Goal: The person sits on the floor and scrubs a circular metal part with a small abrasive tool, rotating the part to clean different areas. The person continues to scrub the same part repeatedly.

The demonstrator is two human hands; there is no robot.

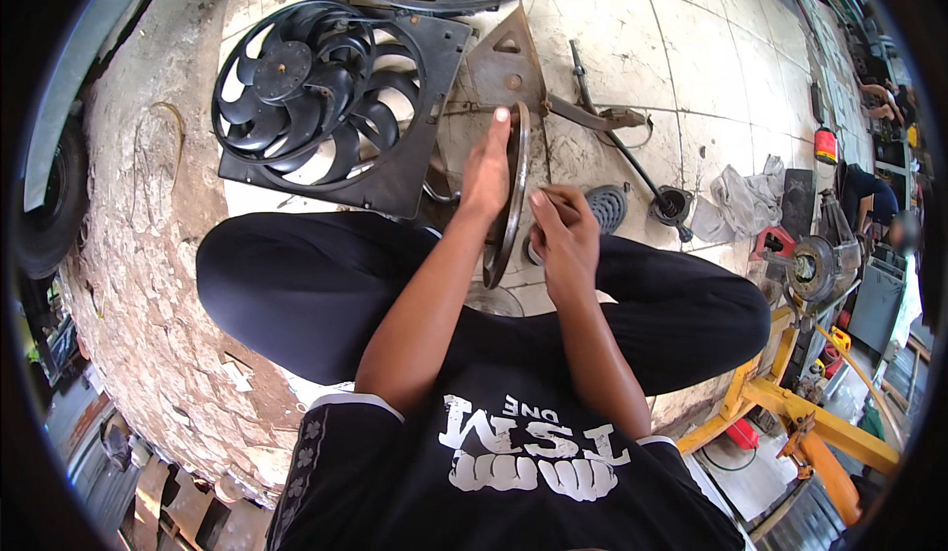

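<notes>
Between my crossed legs I hold a thin round metal disc [519, 181] on edge, seen nearly side-on. My left hand [486, 171] is closed on its left side, the thumb up near the top rim and most fingers hidden behind it. Just right of the disc, my right hand [569, 245] is curled with thumb and forefinger together, close to the disc's face. Whatever it may pinch is too small or hidden to make out. Behind my right hand lies a grey ribbed rounded thing [606, 208]. A flat metal bracket [509, 67] with holes lies beyond the disc.
A black radiator fan [286, 72] in its shroud lies front left. To the right are a long dark shaft [617, 141], a crumpled grey cloth [746, 200] and a yellow metal frame [790, 398]. A tyre [59, 205] stands far left; another person [862, 194] is far right.
</notes>
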